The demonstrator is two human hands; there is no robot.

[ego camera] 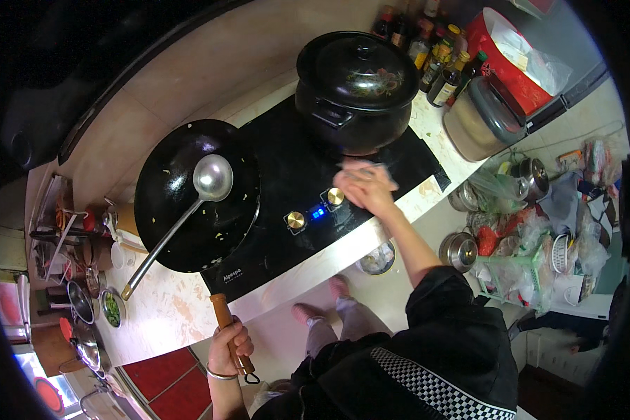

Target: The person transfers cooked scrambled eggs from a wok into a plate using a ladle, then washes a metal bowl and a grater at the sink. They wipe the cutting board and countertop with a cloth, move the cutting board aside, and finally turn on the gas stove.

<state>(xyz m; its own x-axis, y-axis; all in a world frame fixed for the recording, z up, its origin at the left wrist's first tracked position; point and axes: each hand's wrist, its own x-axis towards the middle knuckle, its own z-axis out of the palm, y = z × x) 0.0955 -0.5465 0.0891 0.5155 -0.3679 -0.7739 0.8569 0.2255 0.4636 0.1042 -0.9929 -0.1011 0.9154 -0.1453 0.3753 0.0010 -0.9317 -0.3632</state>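
My left hand [230, 344] grips a wooden handle [224, 315] with a metal loop at its end, beside the counter's front edge; the handle points toward the wok. Pressed on a pink cloth [349, 169], my right hand [365, 188] lies on the black glass cooktop [289, 163], just beyond a gold knob [335, 197]. The hand is slightly blurred. A black wok [157, 215] sits at the cooktop's left with food bits in it, and a metal ladle [212, 178] rests across it. The lidded black pot [354, 115] stands at the back right.
Several sauce bottles [446, 84] and a lidded container [478, 126] stand at the right rear of the counter. A bowl of chopped greens [112, 310] is at the left. Below are a floor bin [378, 260] and bagged goods on a green rack [514, 273]. Another person's dark-clothed leg [551, 328] shows at far right.
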